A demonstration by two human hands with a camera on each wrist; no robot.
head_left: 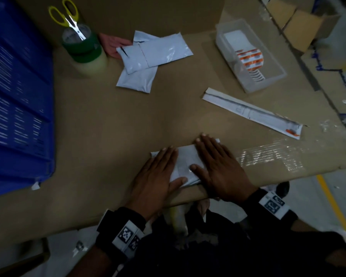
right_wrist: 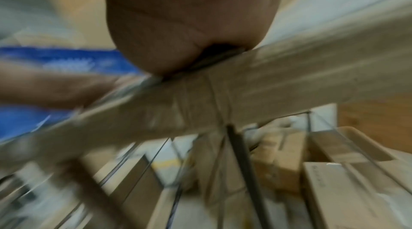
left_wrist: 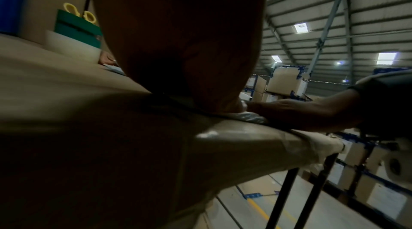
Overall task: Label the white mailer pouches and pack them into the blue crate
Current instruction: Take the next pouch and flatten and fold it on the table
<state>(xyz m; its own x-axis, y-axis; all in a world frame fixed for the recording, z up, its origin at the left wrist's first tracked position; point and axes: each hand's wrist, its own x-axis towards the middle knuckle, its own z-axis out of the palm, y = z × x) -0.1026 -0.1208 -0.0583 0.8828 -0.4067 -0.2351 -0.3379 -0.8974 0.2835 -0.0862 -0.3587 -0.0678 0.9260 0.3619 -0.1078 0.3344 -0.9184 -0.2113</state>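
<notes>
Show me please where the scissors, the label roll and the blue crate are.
scissors [head_left: 68,16], head view, yellow handles.
label roll [head_left: 251,60], head view, orange-printed labels.
blue crate [head_left: 16,100], head view, slotted side wall.

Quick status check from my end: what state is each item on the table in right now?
Left hand: flat, pressing the near pouch.
Right hand: flat, pressing the same pouch.
Near pouch: lying at the table's front edge.
Pouch pile: overlapping, another person's hand touching it.
Scissors: upright inside the tape rolls.
Clear tray: open, holding labels.
Blue crate: contents not visible.

Both hands hide most of the mailer pouch [head_left: 185,159]; right wrist view blurred.
</notes>
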